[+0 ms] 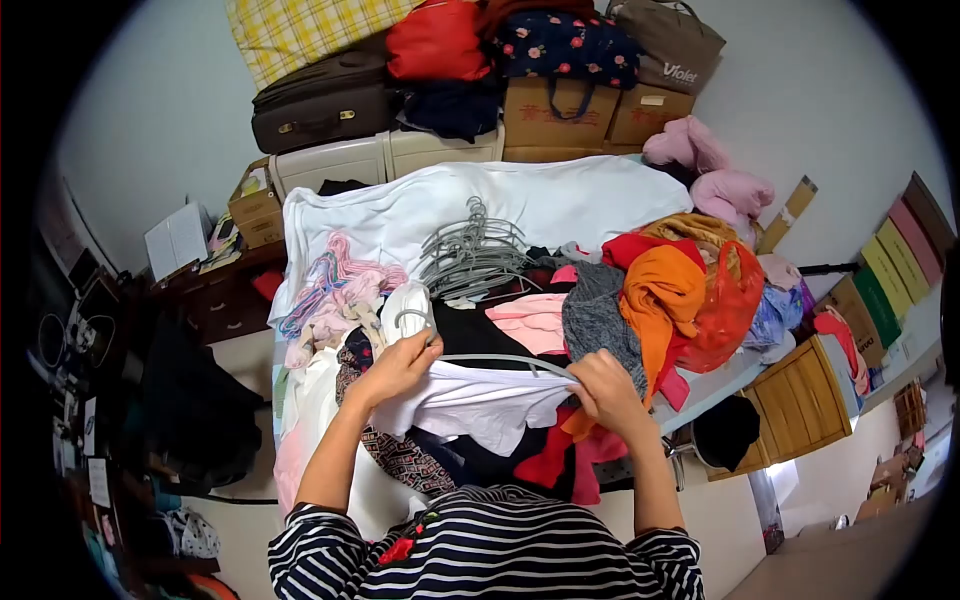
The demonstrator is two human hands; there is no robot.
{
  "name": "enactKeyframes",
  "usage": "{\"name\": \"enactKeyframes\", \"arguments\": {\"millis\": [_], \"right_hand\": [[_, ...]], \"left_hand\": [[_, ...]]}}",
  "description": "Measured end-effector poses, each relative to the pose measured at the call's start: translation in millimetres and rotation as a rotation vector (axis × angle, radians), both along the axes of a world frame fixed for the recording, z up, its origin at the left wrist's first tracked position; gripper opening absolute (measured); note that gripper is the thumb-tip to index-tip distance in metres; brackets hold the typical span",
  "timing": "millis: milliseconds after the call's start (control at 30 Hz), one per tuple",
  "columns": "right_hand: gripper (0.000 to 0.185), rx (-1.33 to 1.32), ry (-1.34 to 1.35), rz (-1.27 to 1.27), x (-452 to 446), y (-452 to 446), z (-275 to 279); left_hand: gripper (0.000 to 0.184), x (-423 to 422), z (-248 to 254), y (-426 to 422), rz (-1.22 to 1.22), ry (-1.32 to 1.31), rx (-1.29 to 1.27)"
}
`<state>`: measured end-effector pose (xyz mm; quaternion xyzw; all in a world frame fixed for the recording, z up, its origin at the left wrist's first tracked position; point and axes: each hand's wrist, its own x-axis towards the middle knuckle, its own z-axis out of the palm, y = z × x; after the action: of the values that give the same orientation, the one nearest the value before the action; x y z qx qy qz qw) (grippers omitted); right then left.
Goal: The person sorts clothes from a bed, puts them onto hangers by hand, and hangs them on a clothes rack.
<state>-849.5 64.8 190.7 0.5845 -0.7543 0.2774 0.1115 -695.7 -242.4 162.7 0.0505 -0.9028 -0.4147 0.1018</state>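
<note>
Head view: the bed (500, 185) spans the middle, white sheet showing along its far side; a strip of pale floor (237, 357) opens beyond its left edge, while a wooden cabinet (805, 410) closes in at its right. Over the bed spreads a heap of clothes (527, 320), leaving the hands cloth on both sides. Both forearms reach forward from striped sleeves and slant inward, hands well apart above the near part of the heap. Between them hangs a white shirt (492, 405), its upper edge stretched along a grey hanger. The left hand (402, 367) has its fingers closed on shirt and hanger near the hook; the right hand (608, 390), just beside grey cloth (597, 322), pinches the other end. Farther back sits a bunch of hangers (474, 255). Smallest, the held hook (410, 316) arches above the left fingers.
</note>
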Motion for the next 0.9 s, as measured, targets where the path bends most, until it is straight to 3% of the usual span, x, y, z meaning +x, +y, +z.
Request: {"name": "enactKeyframes", "arguments": {"millis": [200,267,567,900], "right_hand": [[0.025,0.079,0.101,0.036,1.8,-6.1,4.2],[0.027,-0.073,-0.030,-0.001,4.1,-6.7,1.0],[0.025,0.079,0.087,0.105,-3.1,-1.7,9.3],[0.021,0.029,0.073,0.187,-23.9,9.0,8.4]], "left_hand": [[0.024,3.0,6.8,-0.5,0.052,0.038,-0.022],[0.022,1.4,3.4,-4.3,0.069,0.148,0.023],[0.022,-2.4,13.6,-4.2,0.059,0.098,-0.083],[0.021,-10.8,37.0,2.6,0.027,0.053,-0.182]]}}
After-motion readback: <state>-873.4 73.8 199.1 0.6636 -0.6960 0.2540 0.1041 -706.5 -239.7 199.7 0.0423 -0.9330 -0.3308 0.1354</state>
